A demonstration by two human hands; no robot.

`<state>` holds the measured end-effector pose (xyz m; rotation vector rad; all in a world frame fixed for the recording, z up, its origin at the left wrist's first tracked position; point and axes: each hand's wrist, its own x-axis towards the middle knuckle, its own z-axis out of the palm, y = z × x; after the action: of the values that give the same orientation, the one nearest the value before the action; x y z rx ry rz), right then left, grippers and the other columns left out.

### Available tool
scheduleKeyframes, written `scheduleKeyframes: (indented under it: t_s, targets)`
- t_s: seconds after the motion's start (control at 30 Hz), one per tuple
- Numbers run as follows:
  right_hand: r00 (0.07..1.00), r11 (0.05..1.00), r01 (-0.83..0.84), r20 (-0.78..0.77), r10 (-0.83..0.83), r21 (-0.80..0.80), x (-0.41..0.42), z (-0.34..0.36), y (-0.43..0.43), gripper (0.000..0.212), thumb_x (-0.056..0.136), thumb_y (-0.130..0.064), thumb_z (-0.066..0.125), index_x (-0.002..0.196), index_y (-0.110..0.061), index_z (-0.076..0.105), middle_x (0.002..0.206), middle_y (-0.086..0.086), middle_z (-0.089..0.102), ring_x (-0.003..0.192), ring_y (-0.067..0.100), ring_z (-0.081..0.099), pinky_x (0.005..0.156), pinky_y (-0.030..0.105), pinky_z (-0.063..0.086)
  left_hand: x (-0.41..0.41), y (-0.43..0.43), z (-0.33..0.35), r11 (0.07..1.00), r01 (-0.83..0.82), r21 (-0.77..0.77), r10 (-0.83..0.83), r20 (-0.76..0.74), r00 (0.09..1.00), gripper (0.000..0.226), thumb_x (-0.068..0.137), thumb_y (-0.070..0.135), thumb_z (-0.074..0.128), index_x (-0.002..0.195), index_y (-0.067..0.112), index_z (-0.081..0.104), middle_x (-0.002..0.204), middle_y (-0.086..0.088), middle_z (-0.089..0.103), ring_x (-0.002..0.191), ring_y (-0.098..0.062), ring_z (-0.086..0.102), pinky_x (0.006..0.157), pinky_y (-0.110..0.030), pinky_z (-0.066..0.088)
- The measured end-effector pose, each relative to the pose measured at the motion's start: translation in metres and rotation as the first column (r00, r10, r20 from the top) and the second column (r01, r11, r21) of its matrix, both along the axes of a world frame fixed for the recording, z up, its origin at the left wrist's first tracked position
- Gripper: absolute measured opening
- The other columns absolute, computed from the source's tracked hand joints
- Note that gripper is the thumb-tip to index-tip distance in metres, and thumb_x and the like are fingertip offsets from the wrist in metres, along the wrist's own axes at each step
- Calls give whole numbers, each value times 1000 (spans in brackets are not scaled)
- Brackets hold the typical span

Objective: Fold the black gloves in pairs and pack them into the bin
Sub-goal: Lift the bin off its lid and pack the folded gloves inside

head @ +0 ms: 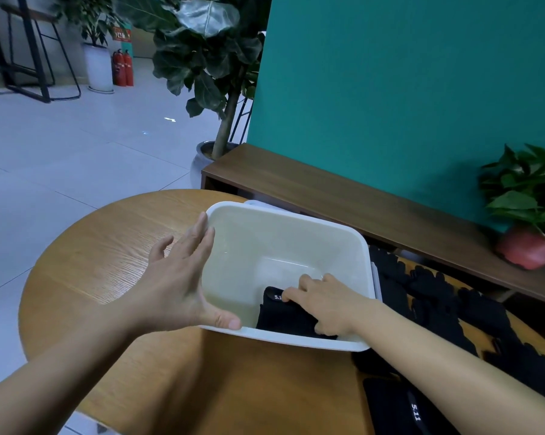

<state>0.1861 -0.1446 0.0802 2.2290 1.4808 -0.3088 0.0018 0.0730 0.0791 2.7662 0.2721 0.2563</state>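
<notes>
Far half of my bin (pixel 249 240) lies open; folded gloves (pixel 283 315) fill its near corner, loose gloves (pixel 431 293) crowd its right.

This looks like the shared lounge or lobby of an office rather than anyone's home. The floor (pixel 61 146) is pale, glossy tile running across a wide open space. Two red fire extinguishers (pixel 122 68) stand against the far wall beneath a small posted sign (pixel 122 34), the kind of fitting a commercial building has. Beside them is a tall white planter (pixel 98 65), and a black metal-framed high stool (pixel 42 58) stands further left. A large fiddle-leaf plant (pixel 202 51) grows at the end of a teal partition wall (pixel 406 89), which has a long wooden ledge (pixel 343 199) along its base carrying a small plant in a red pot (pixel 526 249). The round wooden table (pixel 114 246) suits a café-style break corner.
</notes>
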Motion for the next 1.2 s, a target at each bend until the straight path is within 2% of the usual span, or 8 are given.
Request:
scheduleKeyframes:
  t_s: [0.3, 0.47, 0.57, 0.67, 0.73, 0.8, 1.03, 1.2]
  targets:
    - [998, 1000, -7, 63, 8, -17, 5, -4, 1, 79, 85, -9, 60, 150, -33, 22, 121, 7, 45, 105, 25, 47, 91, 37, 27, 2, 0, -1, 1000, -22, 7, 22, -15, 1000, 161, 27, 113, 17, 147, 19, -33, 150, 9, -46, 142, 2, -32, 117, -34, -20]
    - [985, 946, 147, -130, -113, 289, -2, 23, -8, 51, 96, -14, 52, 142, -33, 41, 121, -3, 53, 102, 18, 51, 100, 33, 34, 1, -2, 1, 999, -40, 20, 40, -21, 999, 165, 25, 113, 18, 152, 16, -26, 153, 7, -42, 144, 0, -28, 119, -38, -17]
    - [967, 789, 244, -204, -154, 564, -12, 40, -31, 35, 98, -19, 53, 130, -32, 55, 108, -12, 58, 98, 10, 56, 99, 36, 41, 2, -4, 3, 998, -57, 26, 58, -46, 997, 165, 25, 113, 19, 152, 16, -25, 154, 6, -42, 144, -1, -28, 120, -42, -14]
    - [940, 502, 340, -269, -212, 795, -34, 39, -67, 27, 94, -16, 58, 117, -31, 65, 91, -17, 60, 88, 4, 58, 93, 35, 46, 3, -4, 3, 997, -72, 5, 72, -43, 996, 166, 27, 112, 24, 156, 16, -18, 158, 5, -35, 148, -2, -21, 120, -43, -13]
    - [888, 321, 438, -347, -303, 840, -58, 28, -91, 25, 93, -13, 60, 111, -29, 68, 85, -16, 60, 82, 4, 58, 82, 31, 50, 2, -6, 5, 997, -80, 2, 80, -53, 995, 168, 25, 112, 25, 157, 15, -15, 160, 4, -32, 150, -5, -15, 120, -44, -11]
    - [821, 235, 508, -383, -423, 829, -82, 8, -114, 23, 93, -15, 61, 112, -26, 68, 87, -15, 60, 82, 5, 57, 79, 33, 52, 2, -7, 7, 997, -81, -7, 80, -58, 995, 169, 23, 111, 26, 157, 16, -14, 161, 3, -29, 151, -7, -11, 120, -45, -9]
    - [526, 312, 722, -198, -827, 617, -139, -70, -149, 45, 103, -37, 42, 147, -26, 38, 149, 1, 37, 135, 20, 35, 109, 35, 31, -1, -11, 11, 998, -67, 15, 68, -76, 995, 166, 26, 107, 33, 157, 17, -14, 162, 4, -28, 153, -14, -7, 121, -49, -5]
    - [565, 421, 699, -86, -821, 578, -154, -93, -137, 43, 102, -16, 38, 144, -24, 41, 145, -3, 43, 135, 20, 35, 112, 34, 26, 1, -11, 10, 996, -75, 38, 77, -74, 994, 166, 26, 108, 33, 158, 15, -10, 163, 3, -26, 153, -17, -2, 120, -49, -3]
